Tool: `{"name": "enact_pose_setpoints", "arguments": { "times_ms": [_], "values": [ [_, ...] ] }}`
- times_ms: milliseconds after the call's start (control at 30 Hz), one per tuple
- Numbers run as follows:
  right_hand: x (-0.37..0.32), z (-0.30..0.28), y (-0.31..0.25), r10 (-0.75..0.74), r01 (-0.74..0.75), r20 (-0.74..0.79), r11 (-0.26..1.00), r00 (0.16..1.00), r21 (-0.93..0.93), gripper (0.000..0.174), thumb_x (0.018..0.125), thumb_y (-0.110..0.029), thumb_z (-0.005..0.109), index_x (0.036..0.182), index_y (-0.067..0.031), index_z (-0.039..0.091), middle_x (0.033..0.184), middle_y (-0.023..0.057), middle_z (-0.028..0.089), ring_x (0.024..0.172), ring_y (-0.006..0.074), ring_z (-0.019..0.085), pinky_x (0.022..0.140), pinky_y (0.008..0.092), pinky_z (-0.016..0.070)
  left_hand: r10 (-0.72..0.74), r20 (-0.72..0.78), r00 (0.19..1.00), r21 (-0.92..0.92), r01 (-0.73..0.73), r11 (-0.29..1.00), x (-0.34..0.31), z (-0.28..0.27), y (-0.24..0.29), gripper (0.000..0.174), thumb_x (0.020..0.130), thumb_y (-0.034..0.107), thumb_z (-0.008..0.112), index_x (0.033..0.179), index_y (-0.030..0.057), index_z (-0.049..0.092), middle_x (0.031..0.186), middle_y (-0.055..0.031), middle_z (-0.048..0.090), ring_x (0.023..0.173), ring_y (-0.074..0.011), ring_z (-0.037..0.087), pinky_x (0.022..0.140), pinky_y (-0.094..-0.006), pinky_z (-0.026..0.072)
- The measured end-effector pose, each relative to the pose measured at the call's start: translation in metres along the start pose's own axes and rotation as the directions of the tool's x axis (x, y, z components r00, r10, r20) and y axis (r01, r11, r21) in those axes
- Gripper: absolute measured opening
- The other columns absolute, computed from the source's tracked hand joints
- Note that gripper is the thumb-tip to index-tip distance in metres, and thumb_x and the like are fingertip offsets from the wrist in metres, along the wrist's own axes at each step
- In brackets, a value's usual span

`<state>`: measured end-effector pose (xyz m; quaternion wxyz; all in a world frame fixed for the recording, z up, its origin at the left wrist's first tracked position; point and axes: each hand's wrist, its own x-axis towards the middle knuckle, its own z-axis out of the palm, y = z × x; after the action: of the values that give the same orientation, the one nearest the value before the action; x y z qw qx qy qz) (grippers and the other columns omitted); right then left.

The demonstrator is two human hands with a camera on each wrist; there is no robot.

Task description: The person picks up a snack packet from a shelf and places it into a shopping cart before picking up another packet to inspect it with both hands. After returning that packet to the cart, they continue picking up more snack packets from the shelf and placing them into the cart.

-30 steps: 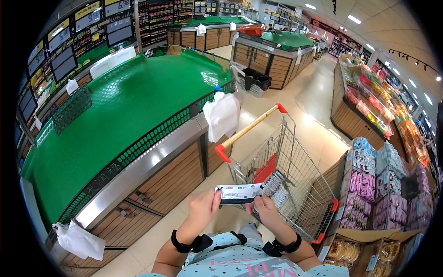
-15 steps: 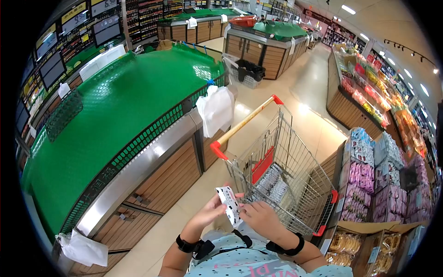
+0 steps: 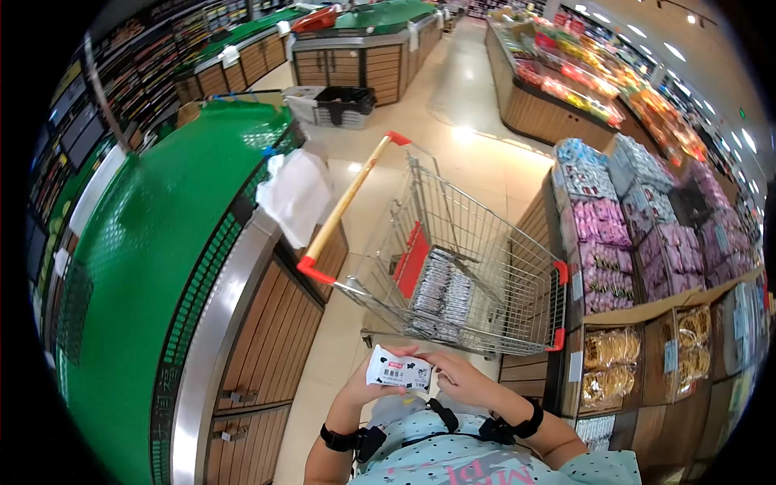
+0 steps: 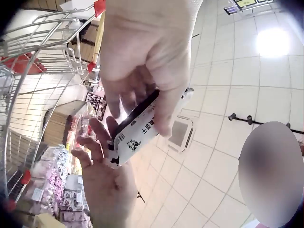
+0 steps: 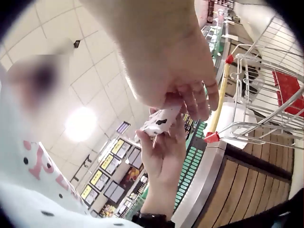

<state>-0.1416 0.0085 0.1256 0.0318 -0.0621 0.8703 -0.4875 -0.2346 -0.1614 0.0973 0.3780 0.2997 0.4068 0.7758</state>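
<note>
A small white biscuit packet (image 3: 398,370) with black cow spots and printed lettering is held in front of the person's waist. My left hand (image 3: 373,381) grips it, thumb on the printed face and fingers behind, as the left wrist view shows. At the packet's other end is my right hand (image 3: 459,378), its thumb at the end and its fingers spread loosely alongside. In the right wrist view the spotted packet (image 5: 160,122) spans between both hands. Beyond them, rows of similar-looking small packets (image 3: 443,293) lie in the shopping cart (image 3: 517,279).
A green-covered display counter (image 3: 174,218) with a steel edge runs along the left, with white plastic bags (image 3: 295,194) hanging at its corner. On the right are shelves of pink packets (image 3: 605,246) and bagged biscuits (image 3: 612,368). A black-lined basket (image 3: 343,107) stands on the floor ahead.
The packet has been turned over and around, so its printed front now faces up, level across the hands. The view has swung right, bringing the cart and right-hand shelves nearer the middle.
</note>
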Motion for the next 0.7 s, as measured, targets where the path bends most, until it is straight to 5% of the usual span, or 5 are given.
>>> {"name": "enact_pose_setpoints", "arguments": {
  "times_ms": [100, 267, 500, 600, 700],
  "values": [
    [-0.010, -0.013, 0.003, 0.056, -0.047, -0.024, 0.962, 0.998, 0.270, 0.032, 0.072, -0.013, 0.049, 0.102, -0.0022, 0.044, 0.087, 0.0139, 0.049, 0.075, 0.0232, 0.050, 0.066, 0.0285, 0.0399, -0.004, 0.111, 0.994, 0.126, -0.010, 0.992, 0.013, 0.010, -0.001, 0.054, 0.055, -0.003, 0.066, 0.101, 0.0042, 0.040, 0.120, -0.0176, 0.029, 0.113, -0.0240, 0.027, 0.089, -0.0364, 0.0291],
    [-0.034, -0.032, 0.028, 0.138, -0.145, 0.044, 0.946, 0.989, 0.291, 0.037, 0.069, -0.025, 0.057, 0.099, -0.0024, 0.049, 0.088, 0.0097, 0.053, 0.077, 0.0165, 0.050, 0.068, 0.0258, 0.0396, -0.193, 0.334, 0.923, 0.266, 0.105, 0.958, 0.044, 0.047, -0.022, 0.057, 0.055, -0.004, 0.066, 0.104, 0.0044, 0.040, 0.127, -0.0161, 0.015, 0.115, -0.0234, 0.024, 0.088, -0.0343, 0.0286],
    [-0.142, -0.071, 0.093, 0.356, -0.257, -0.256, 0.900, 0.899, 0.352, 0.036, 0.069, -0.023, 0.058, 0.098, -0.0026, 0.048, 0.085, 0.0084, 0.054, 0.075, 0.0148, 0.050, 0.067, 0.0246, 0.0399, -0.442, 0.153, 0.884, 0.610, 0.267, 0.746, 0.080, 0.092, -0.115, 0.054, 0.064, -0.002, 0.058, 0.112, 0.0023, 0.034, 0.105, -0.0110, 0.045, 0.095, -0.0173, 0.045, 0.081, -0.0281, 0.0354],
    [-0.225, -0.075, 0.129, 0.342, -0.240, -0.655, 0.940, 0.674, 0.243, 0.027, 0.068, -0.020, 0.056, 0.087, -0.0026, 0.050, 0.071, 0.0117, 0.053, 0.064, 0.0191, 0.052, 0.057, 0.0281, 0.0409, -0.535, 0.228, 0.814, 0.591, 0.321, 0.740, 0.090, 0.113, -0.143, 0.044, 0.072, -0.001, 0.049, 0.112, -0.0001, 0.032, 0.108, -0.0100, 0.042, 0.094, -0.0163, 0.044, 0.081, -0.0271, 0.0351],
    [-0.316, -0.083, 0.138, 0.534, -0.451, -0.749, 0.821, 0.392, 0.350, 0.027, 0.066, -0.021, 0.057, 0.086, -0.0025, 0.051, 0.070, 0.0114, 0.053, 0.062, 0.0177, 0.052, 0.055, 0.0279, 0.0411, -0.590, 0.214, 0.778, 0.646, 0.340, 0.683, 0.094, 0.134, -0.160, 0.038, 0.074, -0.001, 0.045, 0.110, -0.0013, 0.034, 0.105, -0.0104, 0.044, 0.092, -0.0162, 0.045, 0.081, -0.0268, 0.0351]
  ]
}}
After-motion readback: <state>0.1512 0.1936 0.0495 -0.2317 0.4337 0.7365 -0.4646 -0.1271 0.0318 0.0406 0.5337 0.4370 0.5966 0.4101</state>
